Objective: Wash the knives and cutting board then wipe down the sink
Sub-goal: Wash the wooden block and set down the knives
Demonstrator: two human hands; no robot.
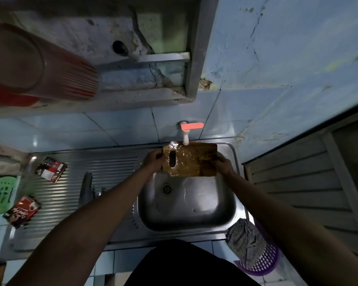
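A wet wooden cutting board (192, 159) with an oval handle hole is held flat over the steel sink basin (194, 209), right under the white tap (185, 139) with its orange lever. My left hand (153, 161) grips the board's left end beside the hole. My right hand (223, 165) grips its right edge. A knife (87, 187) lies on the ribbed drainboard to the left of the basin; its dark blade points away from me.
Two sachet packets (51, 169) (22, 210) lie on the drainboard (71, 195). A green basket (0, 195) sits at far left. A checked cloth (245, 242) rests on a purple basket (264, 263) at the sink's front right corner. A red tub (35, 65) stands on the ledge above.
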